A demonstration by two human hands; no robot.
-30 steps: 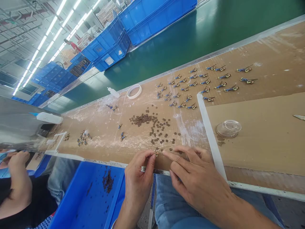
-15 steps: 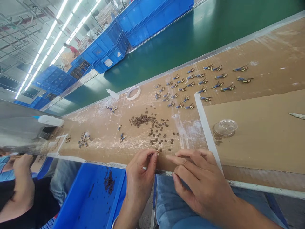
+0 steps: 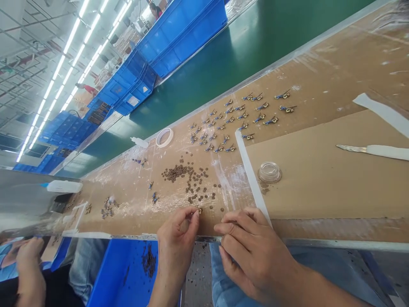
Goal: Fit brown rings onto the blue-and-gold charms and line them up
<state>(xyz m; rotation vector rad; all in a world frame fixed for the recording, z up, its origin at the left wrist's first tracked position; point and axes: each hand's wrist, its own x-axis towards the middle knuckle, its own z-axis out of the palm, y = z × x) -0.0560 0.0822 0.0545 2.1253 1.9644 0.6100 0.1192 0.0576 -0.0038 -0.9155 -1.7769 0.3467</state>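
Note:
At the table's near edge, my left hand (image 3: pixel 179 243) pinches a tiny figure piece (image 3: pixel 199 210) between thumb and forefinger; most of it is hidden. My right hand (image 3: pixel 252 251) hovers just to the right, fingers loosely bent and apart, with nothing visible in them. Beyond both hands lies a loose pile of small brown discs (image 3: pixel 179 172), some scattered toward my fingers. Farther back, several small blue and tan figures (image 3: pixel 242 116) lie in rows. A couple more figures (image 3: pixel 154 198) rest left of the discs.
A tape roll (image 3: pixel 164 137), a white bottle (image 3: pixel 139 142), a clear cup (image 3: pixel 269 172) and a white-handled knife (image 3: pixel 383 151) lie on the table (image 3: pixel 319 192). A green belt (image 3: pixel 255 55) runs behind. Below left is a blue bin (image 3: pixel 128 273), beside a person's arm (image 3: pixel 31 273).
The view has shifted right, bringing the knife's handle into sight. My left hand keeps its pinch. My right hand's fingers have drawn slightly closer together.

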